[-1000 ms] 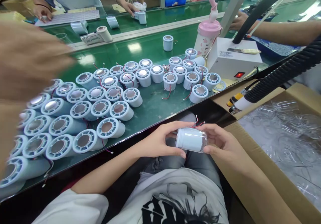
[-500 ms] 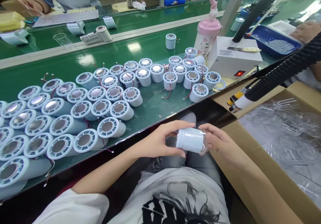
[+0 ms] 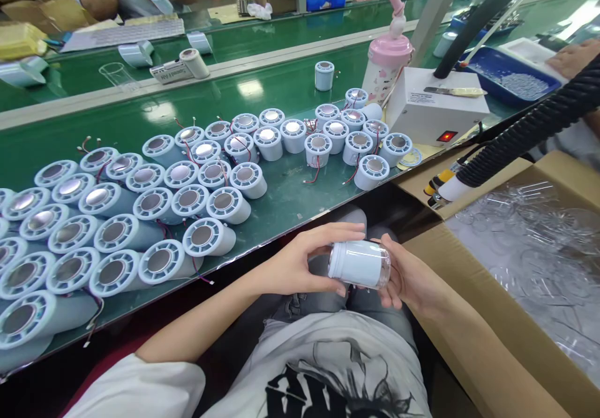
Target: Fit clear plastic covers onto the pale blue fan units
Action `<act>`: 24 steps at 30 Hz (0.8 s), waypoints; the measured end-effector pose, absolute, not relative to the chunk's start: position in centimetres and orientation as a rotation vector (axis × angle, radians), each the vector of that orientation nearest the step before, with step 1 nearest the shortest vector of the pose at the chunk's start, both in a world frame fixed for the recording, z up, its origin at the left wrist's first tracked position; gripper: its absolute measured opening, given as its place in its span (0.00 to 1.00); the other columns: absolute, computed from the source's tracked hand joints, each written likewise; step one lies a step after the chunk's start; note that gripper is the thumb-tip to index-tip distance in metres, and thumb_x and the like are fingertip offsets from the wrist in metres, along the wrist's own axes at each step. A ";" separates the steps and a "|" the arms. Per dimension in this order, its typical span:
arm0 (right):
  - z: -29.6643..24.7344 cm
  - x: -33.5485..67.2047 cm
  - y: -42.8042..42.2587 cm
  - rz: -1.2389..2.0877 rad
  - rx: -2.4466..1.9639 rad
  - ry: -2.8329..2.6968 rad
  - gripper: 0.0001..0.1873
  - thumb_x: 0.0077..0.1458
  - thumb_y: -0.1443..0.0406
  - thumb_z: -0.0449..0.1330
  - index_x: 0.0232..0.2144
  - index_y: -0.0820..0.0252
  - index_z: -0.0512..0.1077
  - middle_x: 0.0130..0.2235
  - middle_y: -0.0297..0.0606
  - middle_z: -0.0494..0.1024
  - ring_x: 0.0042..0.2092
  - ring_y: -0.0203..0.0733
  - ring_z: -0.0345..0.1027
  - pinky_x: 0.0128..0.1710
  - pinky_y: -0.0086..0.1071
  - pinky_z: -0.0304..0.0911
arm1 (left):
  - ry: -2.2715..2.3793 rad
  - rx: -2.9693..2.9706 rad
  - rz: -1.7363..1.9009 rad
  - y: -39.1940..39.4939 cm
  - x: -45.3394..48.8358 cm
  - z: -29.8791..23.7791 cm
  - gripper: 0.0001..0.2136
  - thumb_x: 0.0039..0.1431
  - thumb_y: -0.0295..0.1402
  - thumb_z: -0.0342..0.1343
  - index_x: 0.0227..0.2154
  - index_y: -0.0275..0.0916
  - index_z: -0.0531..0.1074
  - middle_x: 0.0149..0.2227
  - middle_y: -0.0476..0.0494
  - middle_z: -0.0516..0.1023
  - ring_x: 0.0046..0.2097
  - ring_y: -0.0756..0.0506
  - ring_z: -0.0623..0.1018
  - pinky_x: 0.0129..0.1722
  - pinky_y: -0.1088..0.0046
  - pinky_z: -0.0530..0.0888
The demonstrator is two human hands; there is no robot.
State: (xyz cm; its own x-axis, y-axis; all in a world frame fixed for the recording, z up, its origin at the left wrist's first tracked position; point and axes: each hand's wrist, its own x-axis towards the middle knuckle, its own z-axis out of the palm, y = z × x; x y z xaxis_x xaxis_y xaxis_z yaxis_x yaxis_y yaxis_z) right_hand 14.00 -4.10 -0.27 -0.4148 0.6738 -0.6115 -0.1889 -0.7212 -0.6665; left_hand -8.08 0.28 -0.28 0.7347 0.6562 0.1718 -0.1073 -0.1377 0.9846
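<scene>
From here, the blue cylinder (image 3: 357,264) gripped in the left hand (image 3: 302,260) looks light, the clear cover (image 3: 385,269) grasped by the right hand (image 3: 416,278) stiff but slick, best held round its sides.

Turned toward the left hand (image 3: 302,265), one end of the pale-blue cylinder in clear plastic (image 3: 357,264) is out of sight; its other end hides part of the right hand (image 3: 417,280). Far left of the hands, pale-blue cylinders with metal-centred faces (image 3: 8,253) are cut off; rightward, a brown cardboard box (image 3: 462,290) too. Beyond the right hand, print on a white boxy device (image 3: 434,117) is unreadably small.
</scene>
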 end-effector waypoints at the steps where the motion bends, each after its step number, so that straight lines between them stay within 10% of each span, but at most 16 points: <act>1: -0.2 14.0 -4.1 2.186 -1.260 -0.686 0.32 0.61 0.42 0.49 0.26 0.63 0.72 0.17 0.39 0.75 0.14 0.31 0.67 0.12 0.16 0.58 | 0.472 1.581 0.694 0.2 -8.1 -0.3 0.34 0.45 0.28 0.71 0.58 0.50 0.70 0.64 0.39 0.65 0.64 0.36 0.67 0.57 0.62 0.72; 9: -0.8 14.1 -4.8 1.957 -1.373 -1.013 0.35 0.60 0.38 0.44 0.33 0.63 0.72 0.23 0.40 0.77 0.16 0.35 0.67 0.10 0.24 0.58 | 0.653 1.491 0.619 -0.8 -7.8 0.7 0.29 0.49 0.33 0.69 0.55 0.43 0.69 0.54 0.39 0.71 0.54 0.40 0.75 0.51 0.65 0.76; 13: -1.6 15.2 -5.6 0.897 -1.330 -1.631 0.12 0.65 0.62 0.55 0.49 0.54 0.68 0.52 0.46 0.77 0.48 0.47 0.75 0.45 0.42 0.73 | 0.708 1.302 0.543 -1.2 -7.7 1.0 0.30 0.51 0.35 0.68 0.57 0.43 0.65 0.49 0.42 0.73 0.47 0.43 0.77 0.46 0.67 0.77; 15: -1.8 15.7 -5.9 0.668 -1.088 -1.869 0.23 0.61 0.72 0.57 0.55 0.46 0.66 0.64 0.40 0.66 0.62 0.49 0.63 0.59 0.48 0.64 | 0.702 1.234 0.520 -1.1 -7.7 0.9 0.30 0.52 0.37 0.67 0.57 0.44 0.64 0.47 0.42 0.74 0.43 0.44 0.78 0.41 0.68 0.78; 24: -1.6 15.9 -6.7 1.545 -1.065 -1.365 0.27 0.59 0.57 0.65 0.59 0.45 0.67 0.55 0.39 0.77 0.50 0.46 0.75 0.47 0.37 0.74 | 0.566 1.361 0.505 -0.5 -8.2 1.3 0.34 0.50 0.30 0.69 0.61 0.45 0.65 0.62 0.38 0.68 0.60 0.38 0.72 0.59 0.60 0.71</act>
State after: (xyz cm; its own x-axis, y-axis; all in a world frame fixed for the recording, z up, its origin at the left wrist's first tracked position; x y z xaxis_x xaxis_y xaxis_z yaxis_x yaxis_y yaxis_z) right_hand 15.92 -6.68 -1.64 -0.3275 0.9411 -0.0834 -0.0334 -0.0998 -0.9944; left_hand -8.17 -0.50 1.33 0.7662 0.6372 -0.0834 -0.0111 0.1428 0.9897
